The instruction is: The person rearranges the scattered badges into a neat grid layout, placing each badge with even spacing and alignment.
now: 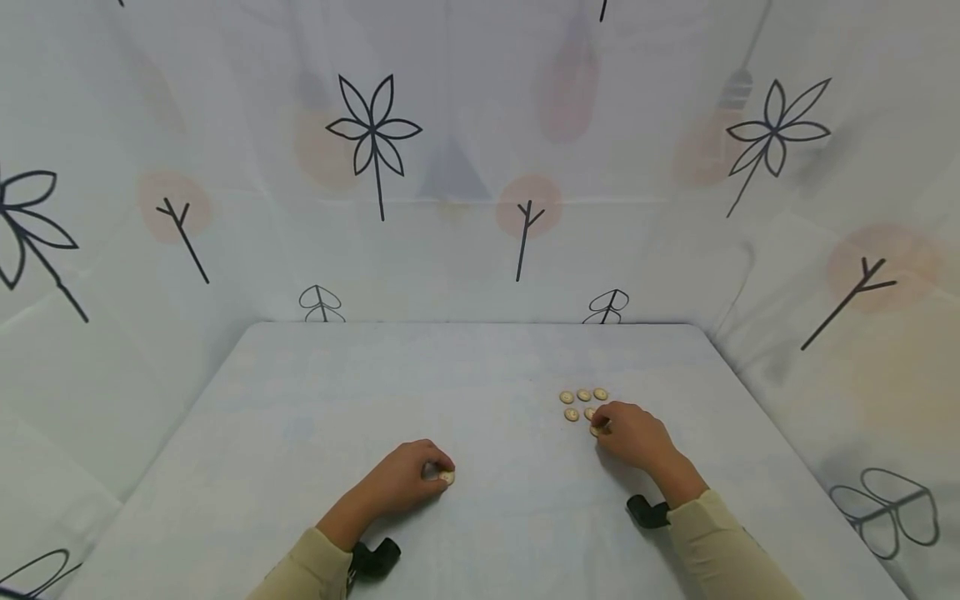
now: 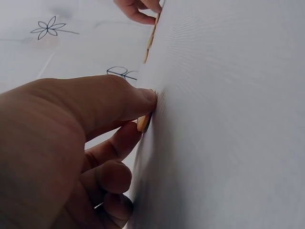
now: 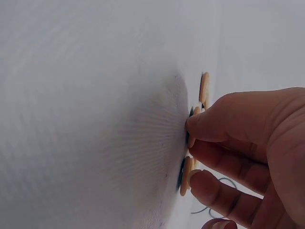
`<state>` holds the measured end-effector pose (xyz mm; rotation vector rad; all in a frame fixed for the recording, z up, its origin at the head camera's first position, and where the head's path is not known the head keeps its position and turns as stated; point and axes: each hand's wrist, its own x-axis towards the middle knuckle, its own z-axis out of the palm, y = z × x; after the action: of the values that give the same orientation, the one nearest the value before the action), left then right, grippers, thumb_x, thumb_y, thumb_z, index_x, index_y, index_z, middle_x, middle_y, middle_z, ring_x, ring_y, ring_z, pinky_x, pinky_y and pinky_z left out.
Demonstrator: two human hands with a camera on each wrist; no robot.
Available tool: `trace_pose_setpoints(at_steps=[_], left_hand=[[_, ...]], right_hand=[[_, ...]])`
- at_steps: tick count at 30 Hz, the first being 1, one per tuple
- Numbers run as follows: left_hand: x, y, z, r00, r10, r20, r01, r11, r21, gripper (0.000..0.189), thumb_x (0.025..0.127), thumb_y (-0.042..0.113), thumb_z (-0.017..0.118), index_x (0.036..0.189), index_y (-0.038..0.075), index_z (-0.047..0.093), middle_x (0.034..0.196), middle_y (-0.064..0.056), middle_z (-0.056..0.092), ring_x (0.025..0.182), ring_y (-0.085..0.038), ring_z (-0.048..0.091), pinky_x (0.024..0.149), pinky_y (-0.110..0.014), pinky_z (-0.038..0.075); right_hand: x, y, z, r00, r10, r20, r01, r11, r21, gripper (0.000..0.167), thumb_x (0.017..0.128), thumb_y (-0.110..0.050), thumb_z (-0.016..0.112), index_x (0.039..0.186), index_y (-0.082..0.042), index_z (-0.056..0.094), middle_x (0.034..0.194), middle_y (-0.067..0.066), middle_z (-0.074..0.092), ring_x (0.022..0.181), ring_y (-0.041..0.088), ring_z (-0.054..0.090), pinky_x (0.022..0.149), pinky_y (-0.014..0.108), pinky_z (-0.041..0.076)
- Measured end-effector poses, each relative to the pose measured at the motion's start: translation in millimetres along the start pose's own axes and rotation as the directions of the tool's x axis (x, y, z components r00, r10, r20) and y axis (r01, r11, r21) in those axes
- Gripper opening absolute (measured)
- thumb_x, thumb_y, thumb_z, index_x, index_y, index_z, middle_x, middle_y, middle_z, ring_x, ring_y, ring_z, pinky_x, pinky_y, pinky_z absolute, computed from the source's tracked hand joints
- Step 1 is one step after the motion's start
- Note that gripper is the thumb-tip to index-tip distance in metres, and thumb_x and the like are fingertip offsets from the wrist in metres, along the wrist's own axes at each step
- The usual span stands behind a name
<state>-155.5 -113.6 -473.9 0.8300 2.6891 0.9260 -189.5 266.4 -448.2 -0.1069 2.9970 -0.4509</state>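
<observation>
My left hand (image 1: pixel 401 478) pinches a small round pale wooden disc (image 1: pixel 447 477) low over the white table, left of the other discs. In the left wrist view, that disc's edge (image 2: pixel 141 124) shows below the thumb tip. Farther right, my right hand (image 1: pixel 633 435) holds a similar disc (image 1: pixel 596 432) between thumb and fingers, right at the tabletop. Several matching discs (image 1: pixel 584 395) lie flat in short rows just beyond it, one partly covered by the fingertips. Seen from the right wrist, one disc (image 3: pixel 204 87) stands above the thumb and others (image 3: pixel 185 177) lie close below it.
The white table (image 1: pixel 360 375) has rounded far corners and meets a pale patterned cloth (image 1: pixel 450 275) at the back and sides. Dark wrist mounts (image 1: pixel 377 559) hang below both forearms, close over the tabletop.
</observation>
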Motion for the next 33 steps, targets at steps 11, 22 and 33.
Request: trace_pose_setpoints(at_steps=[11,22,33], left_hand=[[6.7,2.0,3.5,0.999,0.031,-0.008,-0.03,0.997,0.077,0.011,0.086,0.02,0.07,0.097,0.021,0.073,0.095,0.012,0.065,0.091,-0.008,0.059,0.083,-0.031,0.048],[24.7,13.6,8.0,0.999,0.034,0.007,-0.034,0.987,0.158,0.014,0.085,0.025,0.07,0.098,0.02,0.074,0.095,0.012,0.065,0.089,-0.007,0.059,0.081,-0.03,0.049],[43.7,25.2,10.6,0.999,0.034,0.025,-0.038,0.987,0.155,0.013,0.087,0.026,0.068,0.098,0.021,0.073,0.093,0.012,0.064,0.086,-0.006,0.056,0.08,-0.028,0.048]], right_hand=[[-1.6,0.9,-0.6,1.0,0.017,0.014,-0.017,1.0,0.011,0.011,0.084,-0.015,0.069,0.095,-0.013,0.071,0.092,0.001,0.067,0.08,0.017,0.057,0.07,0.039,0.049],[0.5,-0.1,-0.5,1.0,0.017,0.018,-0.017,1.0,0.009,0.009,0.085,-0.017,0.07,0.094,-0.013,0.073,0.09,0.0,0.067,0.079,0.016,0.057,0.069,0.038,0.049],[2.4,0.3,-3.1,1.0,0.024,0.012,-0.024,1.0,0.015,0.009,0.085,-0.017,0.071,0.092,-0.013,0.073,0.088,0.0,0.068,0.075,0.015,0.056,0.065,0.035,0.048]])
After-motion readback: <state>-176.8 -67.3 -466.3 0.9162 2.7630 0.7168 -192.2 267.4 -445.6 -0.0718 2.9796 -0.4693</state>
